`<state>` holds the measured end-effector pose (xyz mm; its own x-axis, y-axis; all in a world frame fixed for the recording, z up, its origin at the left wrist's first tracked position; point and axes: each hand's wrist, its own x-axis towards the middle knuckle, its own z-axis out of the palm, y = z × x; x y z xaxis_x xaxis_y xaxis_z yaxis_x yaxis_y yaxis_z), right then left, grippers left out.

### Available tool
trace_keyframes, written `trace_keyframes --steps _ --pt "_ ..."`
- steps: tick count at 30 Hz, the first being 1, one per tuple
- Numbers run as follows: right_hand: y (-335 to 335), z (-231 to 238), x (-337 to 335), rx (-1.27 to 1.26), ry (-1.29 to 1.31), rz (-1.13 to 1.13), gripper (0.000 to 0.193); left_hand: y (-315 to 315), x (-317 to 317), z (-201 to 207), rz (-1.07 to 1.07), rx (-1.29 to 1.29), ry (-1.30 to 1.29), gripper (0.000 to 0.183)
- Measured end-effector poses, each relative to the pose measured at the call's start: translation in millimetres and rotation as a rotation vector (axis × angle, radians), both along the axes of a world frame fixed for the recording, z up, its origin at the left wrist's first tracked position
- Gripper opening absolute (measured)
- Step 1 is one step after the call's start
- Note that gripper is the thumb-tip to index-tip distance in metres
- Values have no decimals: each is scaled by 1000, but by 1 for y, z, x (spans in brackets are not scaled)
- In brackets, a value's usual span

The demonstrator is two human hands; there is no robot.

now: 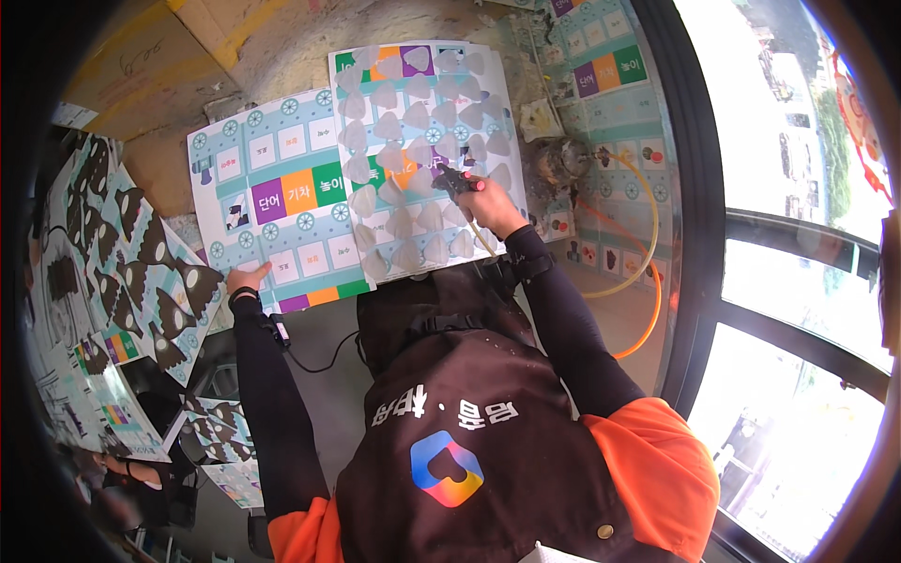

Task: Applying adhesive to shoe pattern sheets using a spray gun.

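Observation:
Printed sheets lie before me, light blue with purple, orange and green bands. My left hand pinches the near left corner of the left printed sheet, thumb on top. Beside it, the right printed sheet overlaps its edge and carries rows of grey, rounded-triangle pieces. My right hand is closed around a black gun-like tool with a red part. Its nose is over the right sheet's pieces; whether it touches them I cannot tell. A thin pale tube shows below that hand.
Left stand more printed sheets with dark cone-like shapes. Brown cardboard lies at the far left. Yellow and orange hoses loop at the right, beside a dark window frame. Another person's arm shows at the lower left.

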<state>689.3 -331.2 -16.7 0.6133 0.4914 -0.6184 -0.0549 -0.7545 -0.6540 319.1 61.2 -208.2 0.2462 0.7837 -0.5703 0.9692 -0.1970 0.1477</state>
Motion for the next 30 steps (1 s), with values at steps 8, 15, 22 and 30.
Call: trace_keyframes --steps 8,15,22,30 --pt "2 -1 -2 52 -78 -75 19 2 -1 -3 10 -8 1 81" --pt "-8 0 -11 -13 -44 -14 19 -1 2 2 2 11 37 80" --pt "6 -6 -13 11 28 -31 17 0 1 -2 15 26 20 78" --pt "12 -1 -8 63 105 -89 17 -3 2 2 29 32 22 83"
